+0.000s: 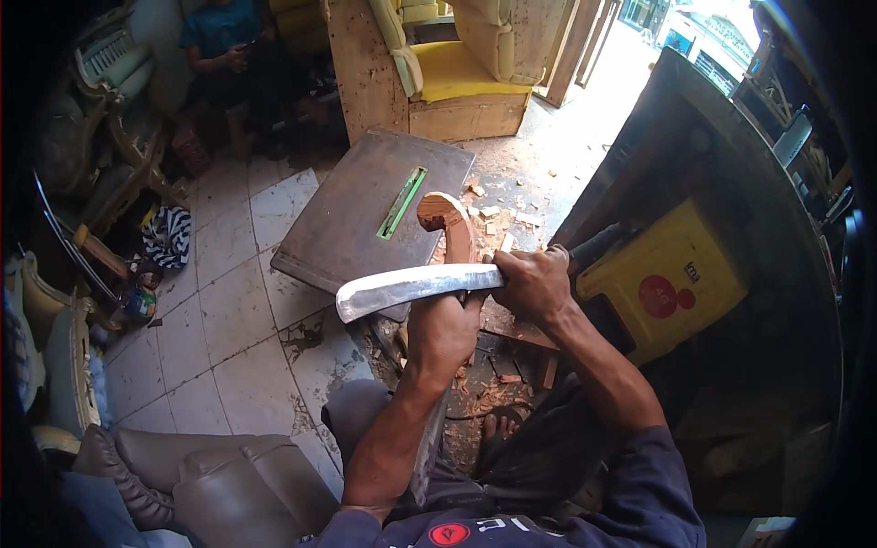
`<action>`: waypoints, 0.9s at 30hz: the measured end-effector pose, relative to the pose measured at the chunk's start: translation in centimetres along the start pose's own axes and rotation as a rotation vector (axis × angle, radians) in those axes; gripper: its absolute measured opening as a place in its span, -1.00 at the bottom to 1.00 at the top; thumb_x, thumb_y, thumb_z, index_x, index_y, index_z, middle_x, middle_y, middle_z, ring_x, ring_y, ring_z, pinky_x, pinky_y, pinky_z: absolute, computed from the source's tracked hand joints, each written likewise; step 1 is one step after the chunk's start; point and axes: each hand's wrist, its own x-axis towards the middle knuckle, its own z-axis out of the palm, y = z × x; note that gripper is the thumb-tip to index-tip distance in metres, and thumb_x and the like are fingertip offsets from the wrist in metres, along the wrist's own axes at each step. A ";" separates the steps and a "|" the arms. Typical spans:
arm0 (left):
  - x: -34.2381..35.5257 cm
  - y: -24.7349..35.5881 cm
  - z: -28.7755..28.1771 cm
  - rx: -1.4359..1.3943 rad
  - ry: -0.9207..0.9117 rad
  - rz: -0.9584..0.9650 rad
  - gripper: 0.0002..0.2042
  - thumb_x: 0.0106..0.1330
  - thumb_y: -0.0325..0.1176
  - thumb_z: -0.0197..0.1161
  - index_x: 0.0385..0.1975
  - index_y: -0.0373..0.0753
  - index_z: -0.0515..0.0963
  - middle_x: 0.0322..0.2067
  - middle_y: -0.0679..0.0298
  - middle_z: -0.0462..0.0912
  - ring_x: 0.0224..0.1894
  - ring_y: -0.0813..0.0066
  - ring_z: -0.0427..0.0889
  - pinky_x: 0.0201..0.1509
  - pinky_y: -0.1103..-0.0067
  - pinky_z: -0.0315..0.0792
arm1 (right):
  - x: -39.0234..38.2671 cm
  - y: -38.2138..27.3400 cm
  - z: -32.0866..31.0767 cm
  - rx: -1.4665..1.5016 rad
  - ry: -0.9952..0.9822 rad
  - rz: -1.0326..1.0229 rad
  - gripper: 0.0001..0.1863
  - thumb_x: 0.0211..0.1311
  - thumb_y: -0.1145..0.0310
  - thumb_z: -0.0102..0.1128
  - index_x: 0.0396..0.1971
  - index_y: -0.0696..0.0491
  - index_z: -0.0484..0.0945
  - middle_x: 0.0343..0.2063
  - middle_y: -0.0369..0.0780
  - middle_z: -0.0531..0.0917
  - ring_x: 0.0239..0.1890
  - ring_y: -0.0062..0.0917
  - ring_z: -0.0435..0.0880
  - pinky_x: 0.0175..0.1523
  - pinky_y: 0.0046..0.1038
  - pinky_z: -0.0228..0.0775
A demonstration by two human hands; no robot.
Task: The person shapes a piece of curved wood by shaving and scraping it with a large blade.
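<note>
My right hand [534, 281] is closed round the machete, its dark handle sticking out past the hand at upper right. The broad bright blade [411, 285] points left and crosses in front of a reddish-brown piece of wood [459, 239] with a hooked, curved top. Below the blade my left hand [443, 331] is closed round the lower part of this wood, which stands roughly upright between my legs. Whether the edge touches the wood cannot be told. Just beyond lies a brown board [343, 205] with a slim green tool [402, 203], perhaps a spirit level, on it.
Wood chips [493, 215] litter the floor ahead and around my foot. A yellow-padded wooden chair frame [457, 87] stands beyond the board. To my right is a dark curved panel [630, 164] with a yellow box [662, 283]. Brown cushions [237, 479] lie at left; a person [233, 64] sits far left.
</note>
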 end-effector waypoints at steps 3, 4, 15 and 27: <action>0.3 -0.2 0.1 0.019 -0.008 -0.029 -0.62 0.34 -0.17 0.40 -0.02 -0.32 0.63 -0.32 -0.07 0.72 -0.25 -0.08 0.73 -0.15 0.25 0.52 | 0.5 0.8 1.3 -0.024 0.003 0.015 -0.86 0.15 0.27 0.29 -0.55 -0.05 0.60 -0.67 -0.21 0.68 -0.66 -0.38 0.70 -0.55 -0.27 0.51; 0.3 -0.3 0.3 0.022 -0.030 -0.044 -0.61 0.34 -0.15 0.40 -0.02 -0.34 0.62 -0.33 -0.08 0.72 -0.25 -0.08 0.73 -0.15 0.25 0.52 | 0.4 1.6 2.1 -0.034 -0.004 0.030 -0.85 0.17 0.27 0.27 -0.55 -0.04 0.59 -0.67 -0.21 0.68 -0.66 -0.38 0.70 -0.56 -0.26 0.51; 0.3 -1.0 0.0 0.031 0.040 -0.066 -0.55 0.31 -0.06 0.44 -0.13 -0.40 0.62 -0.36 -0.12 0.70 -0.27 -0.13 0.73 -0.17 0.22 0.53 | 0.2 0.5 0.2 -0.006 -0.073 0.071 -0.87 0.10 0.26 0.28 -0.55 -0.07 0.71 -0.69 -0.16 0.67 -0.68 -0.32 0.69 -0.52 -0.19 0.51; 0.6 -1.4 -0.5 0.075 0.071 -0.255 -0.64 0.29 -0.16 0.43 -0.26 -0.41 0.60 -0.53 -0.14 0.66 -0.34 -0.18 0.75 -0.27 0.20 0.54 | 3.1 0.4 3.6 -0.142 -0.302 0.256 -0.72 0.35 0.25 0.11 -0.52 0.00 0.67 -0.63 -0.15 0.70 -0.65 -0.36 0.71 -0.56 -0.24 0.53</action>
